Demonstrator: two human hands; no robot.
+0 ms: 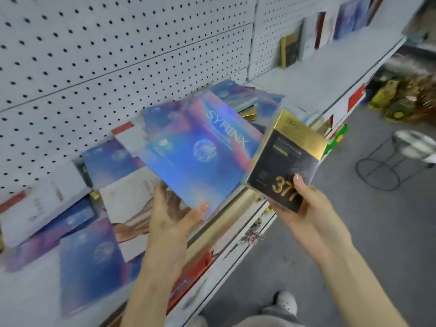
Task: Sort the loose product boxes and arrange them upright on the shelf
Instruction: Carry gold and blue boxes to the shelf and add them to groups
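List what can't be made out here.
Head view, small print on the black and gold box: too small, blurred.
Head view, left hand: fingers partly hidden behind the blue SYRINX box.
Head view, upright boxes far along the shelf: motion blur.

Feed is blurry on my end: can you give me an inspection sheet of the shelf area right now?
Surface: white shelf, pegboard behind.
Job's things: SYRINX box and black-and-gold box, both in hand; upright boxes far right.
Clutter: loose boxes lying flat, overlapping.
Grips: left hand holds the SYRINX box; right hand holds the black-and-gold box.
Cables: nothing seen.
Surroundings: grey floor, wire stool, a shoe.
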